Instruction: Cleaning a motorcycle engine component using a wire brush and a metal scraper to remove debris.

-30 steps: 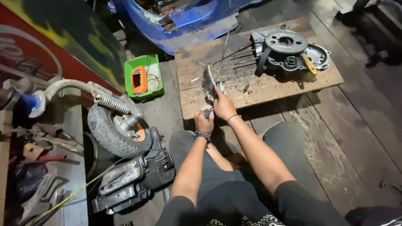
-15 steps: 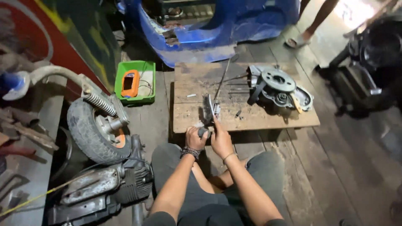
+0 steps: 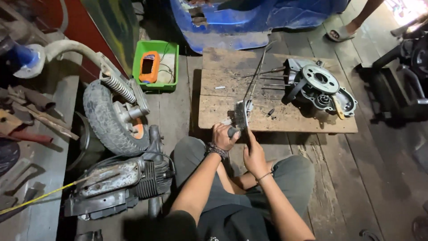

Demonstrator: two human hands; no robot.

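Sitting cross-legged on the plank floor, the person keeps both hands at the near edge of the low wooden board (image 3: 223, 114). The left hand (image 3: 223, 136) is curled shut around a dark handle (image 3: 232, 131), fingers wrapped tight — likely to hold it firm. The right hand (image 3: 255, 154) steadies a flat metal part (image 3: 241, 115) standing on edge, fingers pressed together against its side, though the exact pinch is hard to make out. That part rises just above both hands. An engine casing (image 3: 321, 87) sits further along the board; a green tray (image 3: 156, 67) lies well apart.
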